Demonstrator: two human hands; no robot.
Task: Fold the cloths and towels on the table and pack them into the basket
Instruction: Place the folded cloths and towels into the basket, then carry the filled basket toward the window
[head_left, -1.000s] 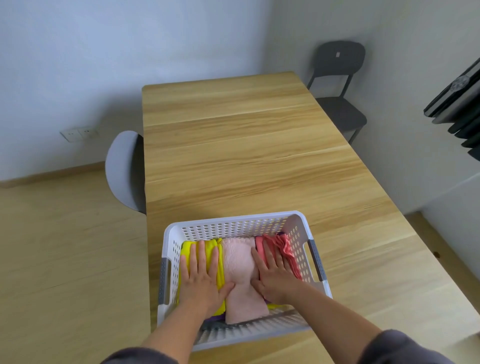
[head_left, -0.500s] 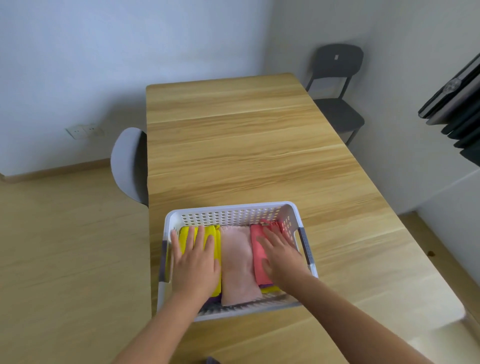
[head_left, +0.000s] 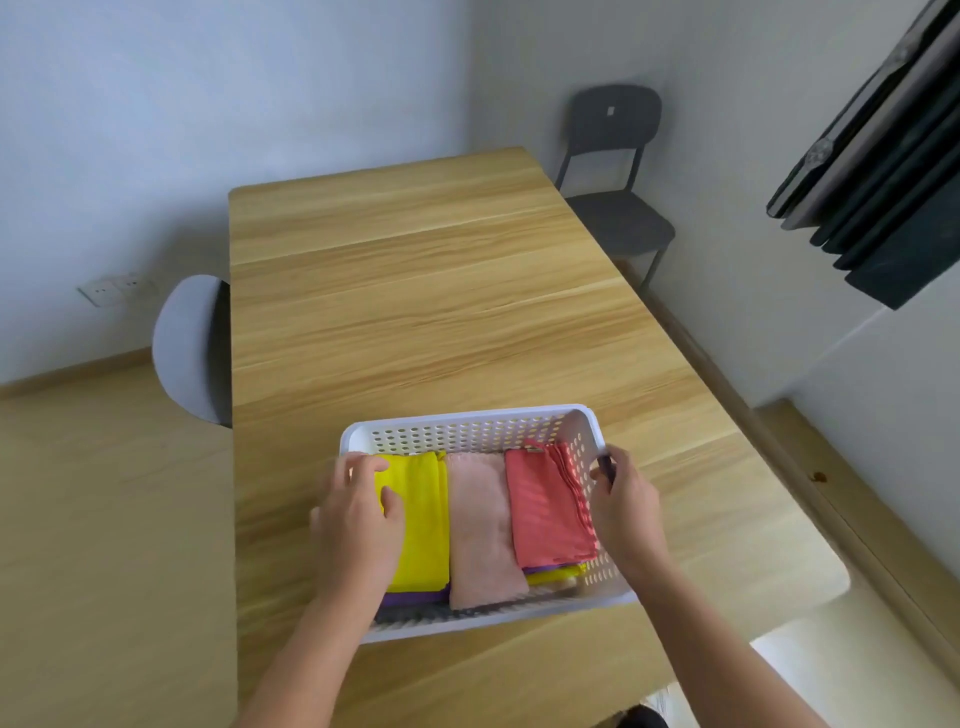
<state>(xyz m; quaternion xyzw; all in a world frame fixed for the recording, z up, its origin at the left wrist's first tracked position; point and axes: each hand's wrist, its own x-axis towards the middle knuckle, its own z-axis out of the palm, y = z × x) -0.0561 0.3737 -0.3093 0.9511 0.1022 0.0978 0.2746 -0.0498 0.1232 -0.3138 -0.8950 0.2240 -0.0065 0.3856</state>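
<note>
Basket (head_left: 467, 415), white and perforated, sits on the near end of your wooden bench (head_left: 415, 312), its near wall close to the near edge. Inside, side by side: yellow cloth (head_left: 421, 519) left, pink towel (head_left: 480, 530) middle, red cloth (head_left: 545, 504) right, purple cloth (head_left: 415, 597) showing beneath.

Your left hand (head_left: 358, 519) curls its fingers over the left wall, thumb lying on the yellow cloth. Your right hand (head_left: 626, 504) grips the right wall.

A long stretch of bench top runs from the basket's far wall to the far edge. Bench margin shows on both sides of the basket, wider on the right.

Grey chair (head_left: 189, 348) is tucked against the left edge. Dark chair (head_left: 615, 171) stands by the far right corner, near the wall. Wood floor (head_left: 104, 519) lies to the left, with a wall socket (head_left: 117, 287) low on that wall. Dark folded panels (head_left: 883, 171) show at upper right.
</note>
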